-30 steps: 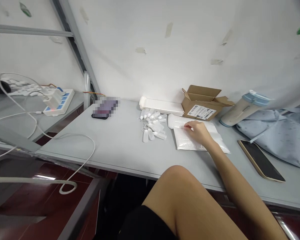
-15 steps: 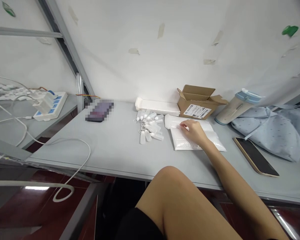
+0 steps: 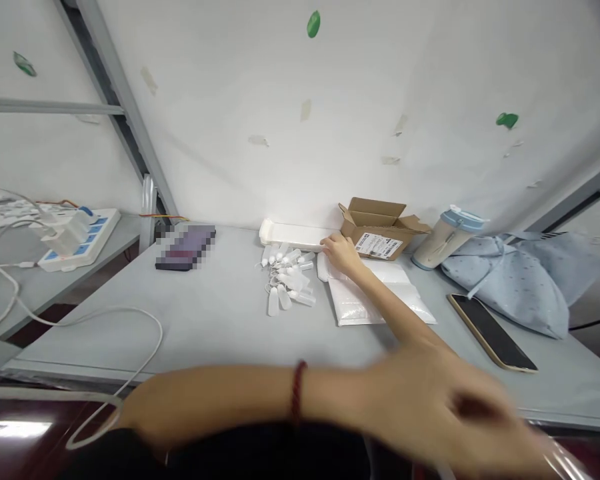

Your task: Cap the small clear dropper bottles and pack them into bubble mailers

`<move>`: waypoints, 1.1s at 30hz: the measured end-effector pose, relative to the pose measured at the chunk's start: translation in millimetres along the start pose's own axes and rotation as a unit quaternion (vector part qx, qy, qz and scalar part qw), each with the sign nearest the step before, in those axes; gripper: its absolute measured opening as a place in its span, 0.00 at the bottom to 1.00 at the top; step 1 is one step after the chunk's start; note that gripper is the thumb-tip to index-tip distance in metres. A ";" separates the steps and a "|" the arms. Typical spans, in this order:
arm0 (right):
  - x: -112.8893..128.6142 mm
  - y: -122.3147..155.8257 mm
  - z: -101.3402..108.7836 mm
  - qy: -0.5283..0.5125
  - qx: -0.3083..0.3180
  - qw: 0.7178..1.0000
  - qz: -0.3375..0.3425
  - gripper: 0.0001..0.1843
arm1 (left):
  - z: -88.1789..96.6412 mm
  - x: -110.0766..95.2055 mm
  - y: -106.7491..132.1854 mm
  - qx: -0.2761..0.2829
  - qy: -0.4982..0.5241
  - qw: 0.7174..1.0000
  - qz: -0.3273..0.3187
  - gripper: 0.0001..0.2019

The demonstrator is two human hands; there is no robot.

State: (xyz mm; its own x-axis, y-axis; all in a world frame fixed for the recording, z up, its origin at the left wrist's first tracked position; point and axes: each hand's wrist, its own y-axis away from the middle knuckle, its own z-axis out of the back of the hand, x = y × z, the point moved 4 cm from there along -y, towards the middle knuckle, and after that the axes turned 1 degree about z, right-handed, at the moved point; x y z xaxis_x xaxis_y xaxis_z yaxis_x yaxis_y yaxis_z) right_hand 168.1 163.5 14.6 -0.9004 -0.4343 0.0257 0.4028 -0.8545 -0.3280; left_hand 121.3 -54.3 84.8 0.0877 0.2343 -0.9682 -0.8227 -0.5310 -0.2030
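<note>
My right hand (image 3: 341,255) reaches to the right end of a long, flat white packet (image 3: 300,235) lying against the wall. Its fingers are bent together on the packet's end; the fingertips are partly hidden. Below that forearm lies a white bubble mailer (image 3: 353,303). Left of the mailer is a loose pile of small translucent white plastic tags or tubes (image 3: 287,277) with thin loops. My left hand (image 3: 445,407), with a dark red cord bracelet on the wrist, stretches across the lower front toward the right. Motion smears its fingers, and anything in them cannot be made out.
An open cardboard box (image 3: 380,233) stands behind the mailer. Right of it are a tumbler (image 3: 447,237), a light blue cloth bag (image 3: 515,283) and a phone (image 3: 493,332). At left lie a dark purple, partly blurred-out object (image 3: 187,248), a white cable (image 3: 150,317) and a power strip (image 3: 87,243).
My right hand has gone from the mailer up and left to the white packet's end. My left arm has come into view, swinging across the front to the right. The view has tilted up.
</note>
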 end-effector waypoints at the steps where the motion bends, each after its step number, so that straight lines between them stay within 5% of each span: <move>1: -0.5 -4.7 -1.4 -0.004 0.004 1.000 -0.006 0.13 | 18.4 7.8 0.9 -0.037 -0.012 0.999 0.006 0.14; 7: -11.8 -19.7 -1.1 -0.044 -0.001 0.998 -0.037 0.13 | 153.4 64.3 41.4 -0.374 -0.011 0.919 0.121 0.16; 12: -15.8 -26.1 4.7 -0.080 -0.021 0.996 -0.042 0.10 | 203.3 81.0 76.9 -0.496 0.093 0.858 0.096 0.15; 16: -3.9 -10.5 16.2 -0.086 -0.087 0.992 -0.026 0.10 | 219.3 84.4 87.8 -0.502 0.136 0.844 0.133 0.19; 20: 18.3 33.4 36.3 -0.018 -0.236 0.967 0.090 0.15 | 228.5 84.0 91.1 -0.484 0.220 0.834 0.147 0.28; 23: 26.8 68.2 45.0 0.026 -0.278 0.945 0.171 0.17 | 232.5 84.3 92.2 -0.484 0.230 0.834 0.133 0.16; 25: 25.8 83.2 48.9 0.024 -0.279 0.941 0.188 0.15 | 232.5 86.4 93.0 -0.496 0.205 0.833 0.136 0.05; 28: 19.2 89.9 51.0 -0.010 -0.242 0.958 0.152 0.08 | 224.6 89.5 90.5 -0.489 0.172 0.842 0.149 0.02; 33: 23.3 87.1 42.0 -0.036 -0.117 0.985 0.119 0.40 | 192.8 85.9 77.8 -0.420 0.129 0.890 0.124 0.10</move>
State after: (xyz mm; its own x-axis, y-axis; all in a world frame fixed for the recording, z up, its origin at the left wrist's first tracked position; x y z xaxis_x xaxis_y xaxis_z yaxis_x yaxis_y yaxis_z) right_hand 189.2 67.0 26.3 -0.7673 -0.6411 -0.0151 0.5456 -0.6404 -0.5406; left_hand -43.5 81.5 14.0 0.1765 -0.1128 -0.9778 -0.1346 -0.9868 0.0896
